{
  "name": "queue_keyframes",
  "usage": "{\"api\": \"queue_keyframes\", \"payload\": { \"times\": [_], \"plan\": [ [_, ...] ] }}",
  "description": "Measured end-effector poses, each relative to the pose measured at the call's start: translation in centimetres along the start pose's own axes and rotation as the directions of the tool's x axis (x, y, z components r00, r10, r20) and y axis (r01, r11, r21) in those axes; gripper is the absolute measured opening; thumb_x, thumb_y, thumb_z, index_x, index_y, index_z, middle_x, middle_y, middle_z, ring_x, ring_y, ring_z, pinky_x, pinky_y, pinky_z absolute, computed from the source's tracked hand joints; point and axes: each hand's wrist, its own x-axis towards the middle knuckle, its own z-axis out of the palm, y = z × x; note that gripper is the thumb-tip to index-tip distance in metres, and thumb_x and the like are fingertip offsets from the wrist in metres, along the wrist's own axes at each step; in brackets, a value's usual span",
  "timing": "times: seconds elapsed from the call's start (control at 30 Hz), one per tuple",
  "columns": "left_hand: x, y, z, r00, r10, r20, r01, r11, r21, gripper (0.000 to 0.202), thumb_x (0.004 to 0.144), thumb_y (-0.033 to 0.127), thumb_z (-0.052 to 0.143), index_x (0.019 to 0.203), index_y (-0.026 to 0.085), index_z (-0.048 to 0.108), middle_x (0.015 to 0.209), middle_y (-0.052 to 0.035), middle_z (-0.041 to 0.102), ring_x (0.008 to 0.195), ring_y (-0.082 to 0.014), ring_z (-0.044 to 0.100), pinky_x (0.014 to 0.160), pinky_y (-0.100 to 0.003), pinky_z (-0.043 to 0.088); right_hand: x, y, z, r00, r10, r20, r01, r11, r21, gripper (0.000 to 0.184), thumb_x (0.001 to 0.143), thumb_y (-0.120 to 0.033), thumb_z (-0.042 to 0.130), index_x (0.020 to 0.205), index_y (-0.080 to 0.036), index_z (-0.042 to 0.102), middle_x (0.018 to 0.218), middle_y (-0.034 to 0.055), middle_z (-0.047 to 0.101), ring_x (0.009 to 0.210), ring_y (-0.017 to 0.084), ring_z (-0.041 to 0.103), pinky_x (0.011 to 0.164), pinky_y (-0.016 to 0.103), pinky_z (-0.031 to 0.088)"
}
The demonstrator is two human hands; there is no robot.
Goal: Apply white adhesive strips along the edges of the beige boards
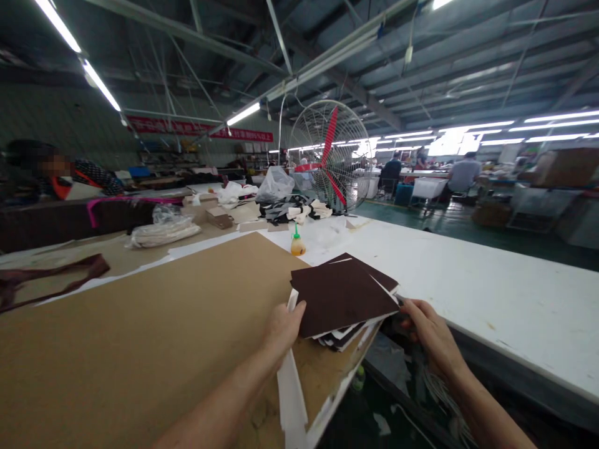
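A stack of dark brown sheets with white undersides [344,293] lies fanned out at the table corner. My left hand [286,321] is at the stack's left edge, thumb and fingers closed on a narrow white strip [292,300] that pokes up beside the top sheet. Another length of white strip [291,399] lies below my left wrist. At the stack's right corner, my right hand [427,327] is closed in a pinch; a small greyish thing shows at its fingertips, too blurred to name.
Tan board [163,324] covers the left table; a white tabletop [468,274] extends right, with a dark gap between. Behind the stack stands a green-capped bottle [297,243]. Farther back are fabric scraps [285,209], plastic bags and a large fan [331,156]. A person [70,171] is at left.
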Motion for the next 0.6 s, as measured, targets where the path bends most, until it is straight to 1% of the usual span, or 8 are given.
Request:
{"api": "queue_keyframes", "payload": {
  "times": [0.07,0.13,0.2,0.27,0.37,0.4,0.5,0.6],
  "plan": [
    [0.4,-0.1,0.3,1.000,0.022,-0.009,-0.021,1.000,0.013,0.031,0.089,0.035,0.047,0.092,0.013,0.069,0.092,-0.0116,0.073,0.089,-0.0235,0.068,0.068,-0.025,0.045,0.9,0.1,0.1,1.000,-0.003,0.004,0.003,1.000,-0.021,0.041,0.081,-0.057,0.057,0.095,-0.019,0.065,0.071,0.0004,0.063,0.062,0.017,0.055,0.046,0.024,0.037],
    [0.8,-0.2,0.9,0.999,0.042,-0.014,-0.042,0.999,0.021,0.030,0.090,0.034,0.046,0.100,0.014,0.067,0.099,-0.0116,0.072,0.093,-0.0229,0.067,0.073,-0.025,0.046,1.1,-0.2,0.6,1.000,-0.026,0.010,0.026,0.999,-0.029,0.040,0.080,-0.055,0.058,0.096,-0.019,0.066,0.068,-0.0010,0.062,0.063,0.018,0.056,0.050,0.025,0.039],
    [0.8,-0.2,1.4,0.999,0.053,-0.010,-0.053,0.998,0.029,0.031,0.090,0.034,0.045,0.104,0.015,0.065,0.103,-0.0120,0.072,0.095,-0.0228,0.067,0.076,-0.026,0.047,1.0,-0.6,1.2,0.999,-0.049,0.007,0.050,0.998,-0.037,0.039,0.079,-0.054,0.060,0.097,-0.020,0.065,0.070,-0.0012,0.063,0.067,0.019,0.057,0.055,0.026,0.042],
    [0.7,-0.1,1.9,0.998,0.056,0.014,-0.056,0.998,0.031,0.031,0.090,0.036,0.044,0.102,0.016,0.064,0.098,-0.0114,0.072,0.088,-0.0223,0.069,0.073,-0.026,0.048,0.9,-0.9,1.5,0.998,-0.062,0.002,0.062,0.997,-0.041,0.039,0.077,-0.054,0.063,0.097,-0.021,0.064,0.077,-0.0004,0.066,0.070,0.019,0.058,0.059,0.028,0.044],
    [0.2,0.1,2.1,0.997,0.044,0.070,-0.045,0.999,0.009,0.033,0.091,0.038,0.040,0.098,0.016,0.063,0.084,-0.0093,0.072,0.061,-0.0193,0.068,0.058,-0.026,0.049,1.2,-1.2,1.7,0.998,-0.064,-0.004,0.064,0.997,-0.038,0.040,0.074,-0.054,0.067,0.097,-0.021,0.061,0.081,0.0005,0.068,0.069,0.019,0.060,0.060,0.029,0.045],
    [0.1,0.2,2.1,0.996,0.039,0.082,-0.038,0.999,-0.006,0.033,0.091,0.038,0.038,0.099,0.015,0.062,0.083,-0.0090,0.071,0.056,-0.0182,0.066,0.053,-0.025,0.048,1.5,-1.3,1.8,0.998,-0.065,-0.007,0.064,0.997,-0.038,0.040,0.073,-0.053,0.068,0.096,-0.021,0.060,0.080,0.0005,0.068,0.068,0.019,0.060,0.060,0.029,0.045],
    [-0.2,0.5,1.8,0.997,0.020,0.076,-0.016,0.999,-0.050,0.034,0.092,0.037,0.036,0.104,0.014,0.058,0.090,-0.0114,0.070,0.059,-0.0176,0.066,0.047,-0.024,0.047,2.9,-1.7,2.1,0.998,-0.068,-0.017,0.067,0.997,-0.043,0.040,0.066,-0.048,0.076,0.091,-0.021,0.059,0.076,0.0005,0.068,0.068,0.020,0.062,0.061,0.030,0.045],
    [-0.1,1.2,1.9,0.999,0.002,0.038,0.000,0.997,-0.075,0.034,0.091,0.038,0.038,0.108,0.014,0.055,0.095,-0.0132,0.069,0.061,-0.0177,0.067,0.048,-0.023,0.047,5.0,-2.5,2.5,0.997,-0.077,-0.018,0.076,0.996,-0.040,0.037,0.063,-0.040,0.080,0.088,-0.021,0.060,0.075,0.0011,0.069,0.071,0.021,0.064,0.064,0.031,0.046]
  ]
}}
